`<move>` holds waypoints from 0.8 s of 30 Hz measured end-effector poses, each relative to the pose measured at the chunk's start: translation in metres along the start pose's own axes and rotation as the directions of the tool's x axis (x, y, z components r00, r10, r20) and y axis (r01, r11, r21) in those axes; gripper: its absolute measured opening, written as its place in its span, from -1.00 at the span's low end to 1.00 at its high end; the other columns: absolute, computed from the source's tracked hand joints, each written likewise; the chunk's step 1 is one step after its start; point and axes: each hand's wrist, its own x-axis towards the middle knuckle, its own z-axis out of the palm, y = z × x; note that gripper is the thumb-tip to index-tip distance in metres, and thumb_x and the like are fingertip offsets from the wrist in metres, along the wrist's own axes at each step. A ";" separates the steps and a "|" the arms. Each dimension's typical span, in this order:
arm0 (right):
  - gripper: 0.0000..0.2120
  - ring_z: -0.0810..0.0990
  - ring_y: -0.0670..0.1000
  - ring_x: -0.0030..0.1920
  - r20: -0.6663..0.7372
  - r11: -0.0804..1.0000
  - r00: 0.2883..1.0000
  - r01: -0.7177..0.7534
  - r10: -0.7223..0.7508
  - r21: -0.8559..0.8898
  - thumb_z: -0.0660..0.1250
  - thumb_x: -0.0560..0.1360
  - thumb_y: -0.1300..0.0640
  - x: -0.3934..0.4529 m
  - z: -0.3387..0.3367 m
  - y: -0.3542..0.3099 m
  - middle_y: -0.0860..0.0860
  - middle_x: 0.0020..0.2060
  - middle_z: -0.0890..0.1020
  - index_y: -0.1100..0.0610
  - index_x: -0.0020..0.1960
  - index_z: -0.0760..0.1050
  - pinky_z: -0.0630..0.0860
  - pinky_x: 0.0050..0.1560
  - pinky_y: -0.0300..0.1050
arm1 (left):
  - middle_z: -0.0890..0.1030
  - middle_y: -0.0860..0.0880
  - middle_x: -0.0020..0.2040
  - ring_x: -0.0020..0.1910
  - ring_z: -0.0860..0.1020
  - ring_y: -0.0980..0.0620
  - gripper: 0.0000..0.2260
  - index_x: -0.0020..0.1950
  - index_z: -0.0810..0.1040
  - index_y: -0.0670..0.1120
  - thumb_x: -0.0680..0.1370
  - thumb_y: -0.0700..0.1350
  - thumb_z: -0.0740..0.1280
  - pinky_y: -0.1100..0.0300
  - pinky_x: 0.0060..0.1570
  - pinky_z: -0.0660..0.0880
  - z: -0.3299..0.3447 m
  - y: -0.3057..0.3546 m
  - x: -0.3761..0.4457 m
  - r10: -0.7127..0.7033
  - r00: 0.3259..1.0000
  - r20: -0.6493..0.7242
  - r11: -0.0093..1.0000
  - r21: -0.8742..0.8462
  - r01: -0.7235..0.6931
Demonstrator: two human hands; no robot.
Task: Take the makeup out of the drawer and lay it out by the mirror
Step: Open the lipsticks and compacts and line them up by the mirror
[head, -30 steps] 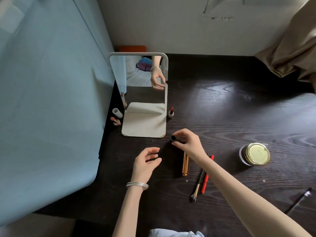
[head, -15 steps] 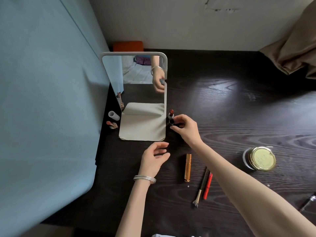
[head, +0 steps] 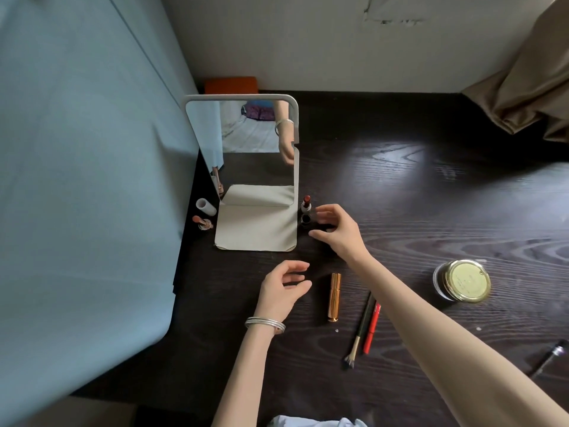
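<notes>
makeup: several pieces already lie out on the dark table (head: 431,186), and no drawer shows in this view.
mirror: a standing mirror (head: 246,143) on a pale base sits at the far left of the table, against a blue cloth.
placed by mirror: an uncapped red lipstick (head: 306,202) stands just right of the base, with a black cap (head: 306,219) upright just nearer; on the left side stand a white tube (head: 205,206) and a peach lipstick (head: 202,222).
right hand: right hand (head: 338,231) hovers just right of the black cap, fingers loosely spread and gripping nothing; whether a fingertip touches the cap i cannot tell.
left hand: left hand (head: 281,289) floats above the table nearer the person, fingers relaxed and slightly curled, holding nothing.
not yet laid out: a gold tube (head: 334,296), a brush (head: 360,331), a red pencil (head: 372,328) and a gold-lidded jar (head: 465,280) lie well apart from the mirror; a dark stick (head: 551,357) lies at the near right edge.
progress: judged from this, about half done; the nearer pieces likely need moving up beside the mirror.
</notes>
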 end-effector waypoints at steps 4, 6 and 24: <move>-0.66 0.57 -0.11 0.00 0.028 1.000 1.000 0.010 -0.011 0.009 0.46 0.35 0.32 -0.033 -0.021 0.009 -0.03 0.01 0.60 -0.01 0.00 0.51 0.49 -0.05 -0.36 | 0.61 0.09 0.04 0.00 0.57 0.16 -0.73 0.02 0.56 0.02 0.44 -0.30 0.40 0.34 0.00 0.52 0.011 0.000 0.003 0.003 0.998 0.061 0.999 0.041 -0.006; -0.62 0.57 -0.08 0.02 0.083 0.999 0.996 0.043 -0.040 -0.033 0.42 0.36 0.37 -0.053 -0.033 0.018 -0.03 0.03 0.60 -0.09 -0.06 0.51 0.49 -0.06 -0.36 | 0.60 0.10 0.02 0.00 0.57 0.15 -0.74 0.06 0.57 -0.02 0.43 -0.29 0.40 0.39 -0.05 0.50 0.019 -0.001 0.003 -0.008 0.995 0.095 0.996 0.085 -0.001; -0.66 0.56 -0.05 -0.03 0.263 0.953 0.965 0.092 -0.013 -0.290 0.39 0.40 0.36 -0.096 -0.051 0.041 -0.04 0.06 0.53 0.05 0.10 0.57 0.48 0.06 -0.27 | 0.58 0.07 -0.01 -0.03 0.55 0.07 -0.74 0.00 0.56 0.02 0.36 -0.01 0.49 0.15 -0.12 0.49 0.066 -0.025 -0.010 0.021 0.995 -0.095 0.795 0.605 0.041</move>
